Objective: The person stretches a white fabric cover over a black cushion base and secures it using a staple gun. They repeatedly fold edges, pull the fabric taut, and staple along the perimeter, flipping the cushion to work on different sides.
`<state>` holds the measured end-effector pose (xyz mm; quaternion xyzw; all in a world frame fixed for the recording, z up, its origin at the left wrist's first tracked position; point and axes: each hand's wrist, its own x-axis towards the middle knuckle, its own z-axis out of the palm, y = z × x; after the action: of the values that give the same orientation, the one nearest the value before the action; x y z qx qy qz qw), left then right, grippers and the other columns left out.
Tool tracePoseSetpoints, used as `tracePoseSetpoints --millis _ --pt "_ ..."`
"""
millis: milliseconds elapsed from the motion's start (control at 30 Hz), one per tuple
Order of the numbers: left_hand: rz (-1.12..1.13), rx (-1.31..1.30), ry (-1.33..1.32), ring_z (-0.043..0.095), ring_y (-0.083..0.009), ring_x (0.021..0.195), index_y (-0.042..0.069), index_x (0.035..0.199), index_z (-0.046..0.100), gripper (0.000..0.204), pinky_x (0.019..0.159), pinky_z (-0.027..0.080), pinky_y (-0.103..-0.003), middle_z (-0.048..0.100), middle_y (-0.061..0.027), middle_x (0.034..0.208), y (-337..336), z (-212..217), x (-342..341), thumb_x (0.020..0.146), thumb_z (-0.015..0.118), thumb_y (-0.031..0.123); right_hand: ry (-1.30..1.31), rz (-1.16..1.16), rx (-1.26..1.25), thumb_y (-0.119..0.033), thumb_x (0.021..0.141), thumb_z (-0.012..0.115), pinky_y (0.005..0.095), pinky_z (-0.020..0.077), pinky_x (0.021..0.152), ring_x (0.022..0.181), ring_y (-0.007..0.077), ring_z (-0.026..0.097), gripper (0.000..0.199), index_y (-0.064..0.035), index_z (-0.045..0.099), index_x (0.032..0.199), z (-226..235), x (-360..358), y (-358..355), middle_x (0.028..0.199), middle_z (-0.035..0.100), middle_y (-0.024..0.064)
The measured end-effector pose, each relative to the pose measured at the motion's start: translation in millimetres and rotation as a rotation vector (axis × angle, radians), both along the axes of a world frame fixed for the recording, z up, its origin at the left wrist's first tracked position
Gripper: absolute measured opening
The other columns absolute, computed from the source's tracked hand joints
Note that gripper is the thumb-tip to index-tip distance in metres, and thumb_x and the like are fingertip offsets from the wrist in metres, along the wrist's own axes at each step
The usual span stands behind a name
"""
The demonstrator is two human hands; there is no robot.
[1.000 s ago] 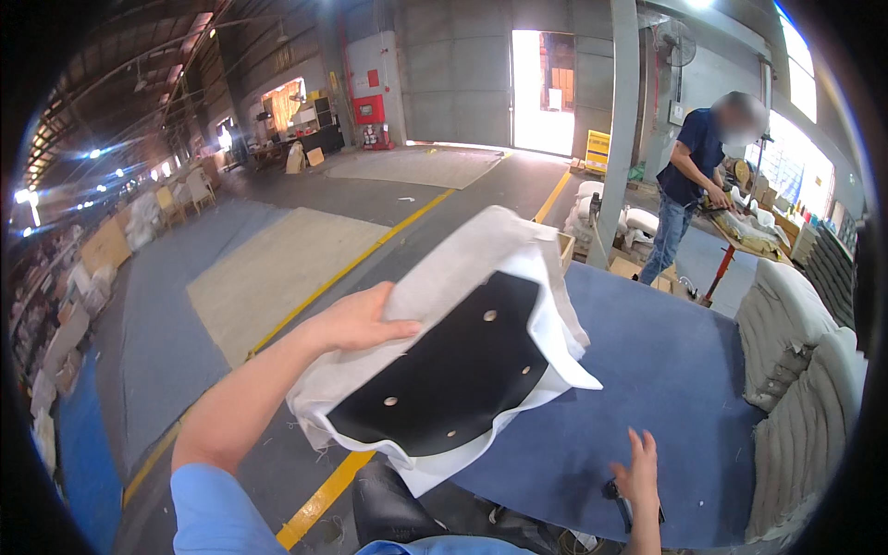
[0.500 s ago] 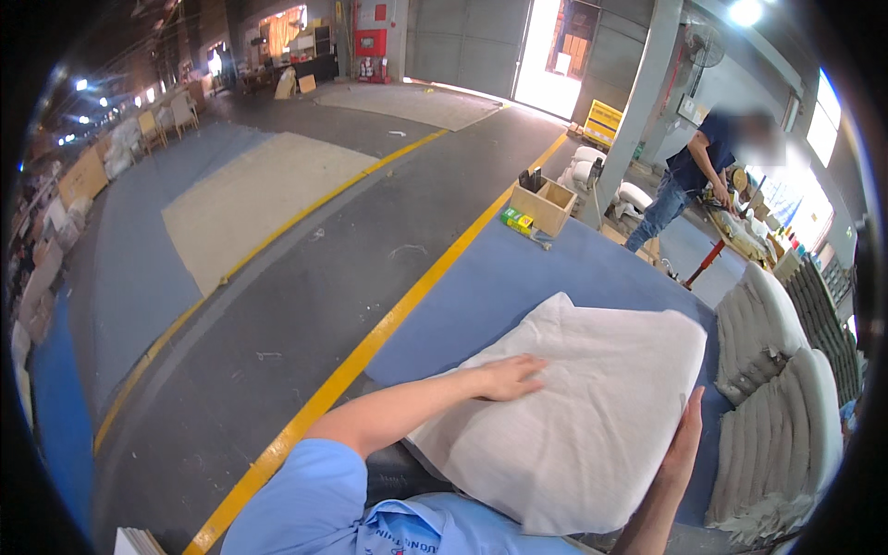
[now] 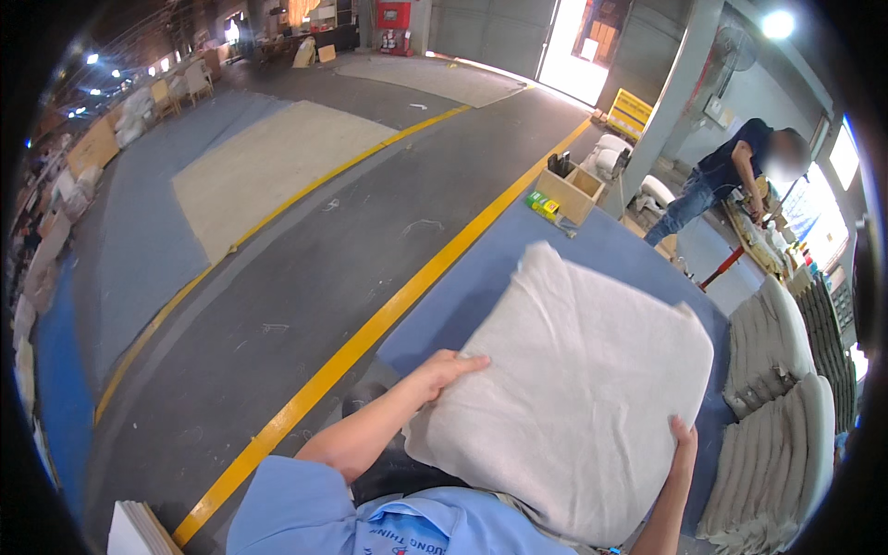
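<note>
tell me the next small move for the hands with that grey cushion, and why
Probably lower the grey cushion flat onto the blue table. The left hand grips its left edge and the right hand its lower right edge, and it sits tilted, with its near edge raised toward the person. The table surface beside and beyond it is bare, and finished cushions are stacked to the right.

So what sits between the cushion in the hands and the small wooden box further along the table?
Only bare blue table top in the head view; the grey cushion and wooden box stand apart.
</note>
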<state>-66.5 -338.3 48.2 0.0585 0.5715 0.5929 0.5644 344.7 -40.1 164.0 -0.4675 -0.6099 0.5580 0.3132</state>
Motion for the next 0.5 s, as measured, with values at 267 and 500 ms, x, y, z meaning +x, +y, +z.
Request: tracePoseSetpoints --millis 267,500 --pt "0.496 -0.027 0.102 0.072 -0.0276 0.114 -0.009 0.143 0.057 0.073 0.098 0.057 -0.040 0.071 -0.0209 0.131 -100.4 41.2 12.2 0.092 0.086 0.036 -0.068 0.437 0.030 -0.027 0.101 0.072 0.0372 0.0551 0.099 0.112 0.0236 0.071 0.061 0.0018 0.054 0.152 -21.9 -223.1 56.4 0.132 0.071 0.0185" --pt "0.577 -0.051 -0.065 0.065 -0.0281 0.128 -0.003 0.151 0.052 0.078 0.109 0.050 -0.042 0.067 -0.0168 0.141 -101.4 -57.3 27.1 0.093 0.085 0.037 -0.990 0.542 0.661 -0.058 0.097 0.069 0.0668 0.0234 0.125 0.160 0.0486 0.023 0.091 -0.0122 0.034 0.168 -125.9 -317.3 -14.7 0.173 0.028 0.0273"
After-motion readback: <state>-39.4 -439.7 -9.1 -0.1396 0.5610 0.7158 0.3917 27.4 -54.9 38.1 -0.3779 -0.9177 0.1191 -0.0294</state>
